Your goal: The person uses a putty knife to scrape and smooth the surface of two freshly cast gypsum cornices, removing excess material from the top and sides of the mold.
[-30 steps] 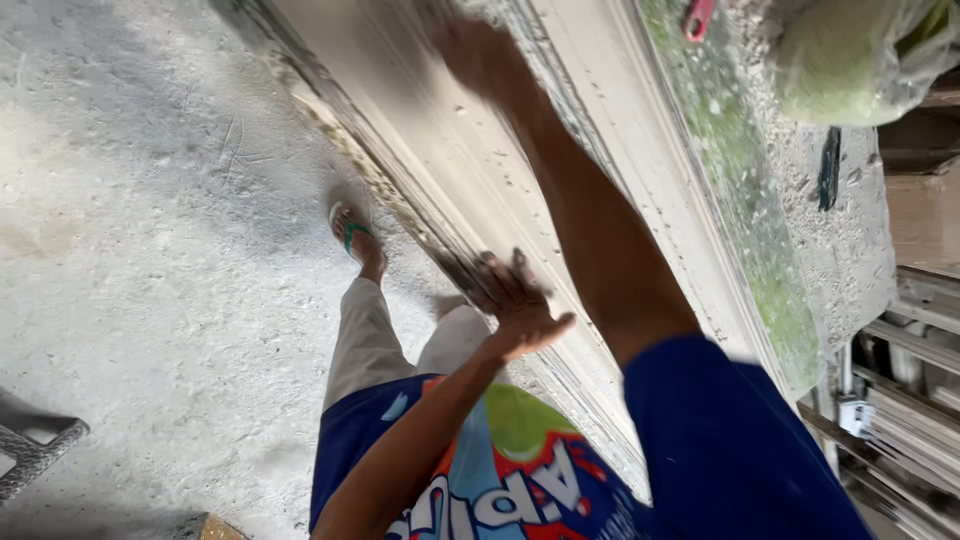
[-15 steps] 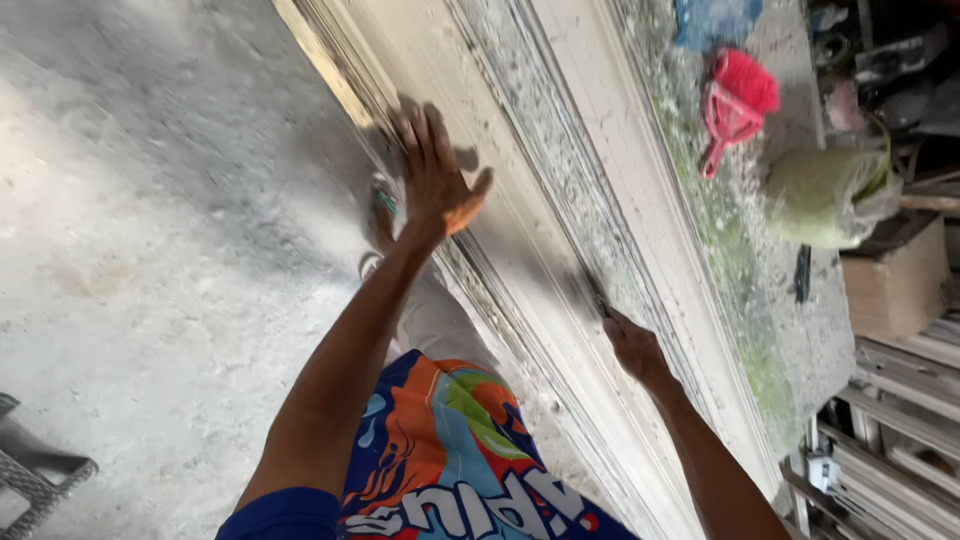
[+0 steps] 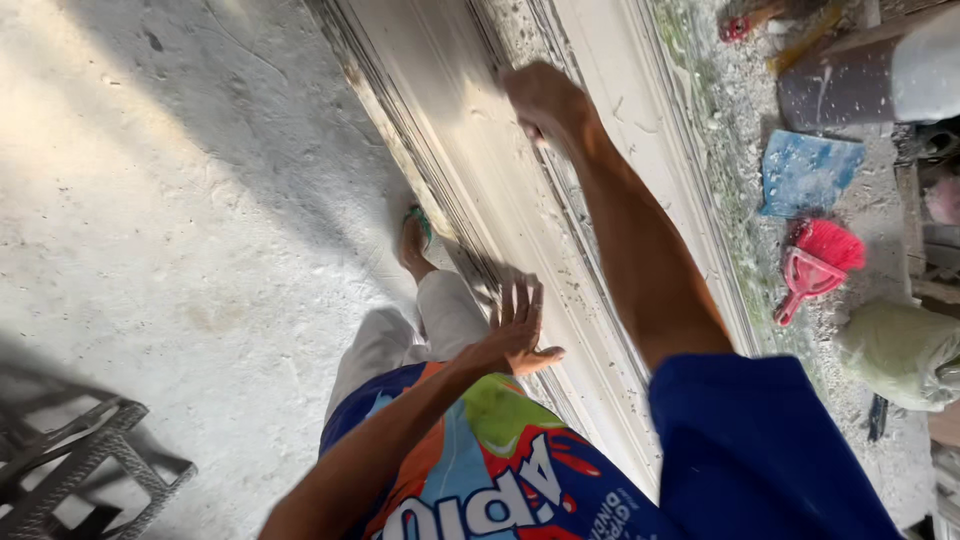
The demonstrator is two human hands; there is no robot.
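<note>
A long pale moulded slab [image 3: 470,150] lies on the floor and runs from the top of the view toward me. My right hand [image 3: 545,100] reaches far out and rests on the slab's flat middle band with the fingers curled under; what is beneath them is hidden. My left hand [image 3: 515,330] is close to my body, palm down and fingers spread. It touches the slab's near ribbed edge and holds nothing. A colourful printed apron [image 3: 490,470] covers my front.
My foot in a sandal [image 3: 415,240] stands on the grey concrete floor [image 3: 180,220] beside the slab. Right of the slab lie a red hand brush [image 3: 815,265], a blue sheet [image 3: 805,170], a pale green sack [image 3: 900,350] and a dark pipe [image 3: 850,85]. A woven stool [image 3: 70,470] sits bottom left.
The hands have swapped reach. My left hand pulled back from far out on the slab to its near edge. My right hand moved from close by to far forward.
</note>
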